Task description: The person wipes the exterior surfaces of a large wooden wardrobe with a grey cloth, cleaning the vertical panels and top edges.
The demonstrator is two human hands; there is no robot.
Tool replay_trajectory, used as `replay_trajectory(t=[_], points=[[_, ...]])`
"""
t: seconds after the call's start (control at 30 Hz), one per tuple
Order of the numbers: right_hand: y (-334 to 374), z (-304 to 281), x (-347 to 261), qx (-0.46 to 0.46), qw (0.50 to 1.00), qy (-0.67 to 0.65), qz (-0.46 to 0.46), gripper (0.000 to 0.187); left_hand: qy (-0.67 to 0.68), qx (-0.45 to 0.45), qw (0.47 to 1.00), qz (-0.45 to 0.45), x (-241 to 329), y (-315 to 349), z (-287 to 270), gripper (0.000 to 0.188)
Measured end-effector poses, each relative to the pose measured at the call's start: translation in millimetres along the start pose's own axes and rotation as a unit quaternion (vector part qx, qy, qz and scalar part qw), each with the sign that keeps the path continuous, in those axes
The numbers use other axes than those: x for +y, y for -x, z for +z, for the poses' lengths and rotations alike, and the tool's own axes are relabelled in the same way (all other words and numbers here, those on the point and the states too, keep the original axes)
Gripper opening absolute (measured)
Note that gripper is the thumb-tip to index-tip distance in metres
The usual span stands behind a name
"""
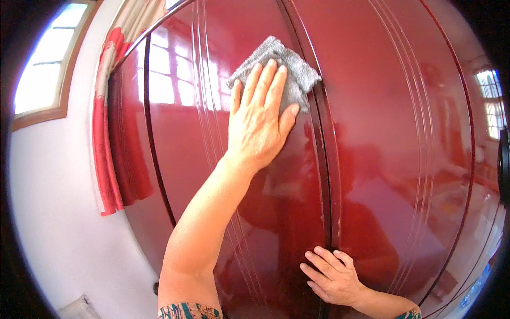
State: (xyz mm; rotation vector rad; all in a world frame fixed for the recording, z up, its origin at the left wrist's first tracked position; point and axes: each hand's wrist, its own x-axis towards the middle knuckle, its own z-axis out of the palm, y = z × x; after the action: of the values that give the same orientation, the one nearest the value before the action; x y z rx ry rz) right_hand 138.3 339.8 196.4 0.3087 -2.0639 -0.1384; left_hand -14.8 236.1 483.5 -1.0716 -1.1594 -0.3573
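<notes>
My left hand [258, 114] presses a grey cloth [299, 74] against the upper part of a glossy dark red wardrobe door [265, 212]. Its fingers lie stretched out over the cloth, with the thumb at the cloth's lower edge. The cloth is folded and reaches the dark vertical seam [325, 175] beside the neighbouring door [377, 106]. Lower down, my right hand [336, 279] rests at that seam, fingers spread and slightly bent, holding nothing I can see. Fine vertical lines run down both doors.
A red and beige curtain [106, 149] hangs left of the wardrobe, by a white wall [53, 186]. A wood-framed window [45, 66] is at the upper left. The glossy doors reflect windows and the room. A pale object [79, 309] sits at the lower left.
</notes>
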Motion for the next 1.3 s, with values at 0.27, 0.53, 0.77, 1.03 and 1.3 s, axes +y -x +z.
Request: replay_trajectory(t=[0.27,0.53,0.77,1.03,1.3], points=[[-2.2,-5.8,8.9,0.005,0.997,0.065,-0.042,0.038,-0.003,0.083,0.996,-0.028,-14.0,-54.8,25.2,0.061],[-23.3,-17.2,17.6,-0.045,0.989,0.108,-0.093,0.044,-0.038,0.149,0.987,-0.05,-35.5,-105.9,41.8,0.06],[-31.3,-21.9,18.4,-0.039,0.994,0.057,-0.084,0.046,-0.045,0.174,0.982,-0.059,-64.3,-153.5,46.4,0.063],[-21.6,-8.8,15.5,-0.052,0.989,0.1,-0.093,0.046,-0.065,0.157,0.985,-0.031,-100.1,-195.3,45.3,0.059],[-21.9,-17.7,13.3,-0.037,0.982,0.157,-0.099,0.044,-0.072,0.141,0.983,-0.091,-178.9,-210.9,25.2,0.061]])
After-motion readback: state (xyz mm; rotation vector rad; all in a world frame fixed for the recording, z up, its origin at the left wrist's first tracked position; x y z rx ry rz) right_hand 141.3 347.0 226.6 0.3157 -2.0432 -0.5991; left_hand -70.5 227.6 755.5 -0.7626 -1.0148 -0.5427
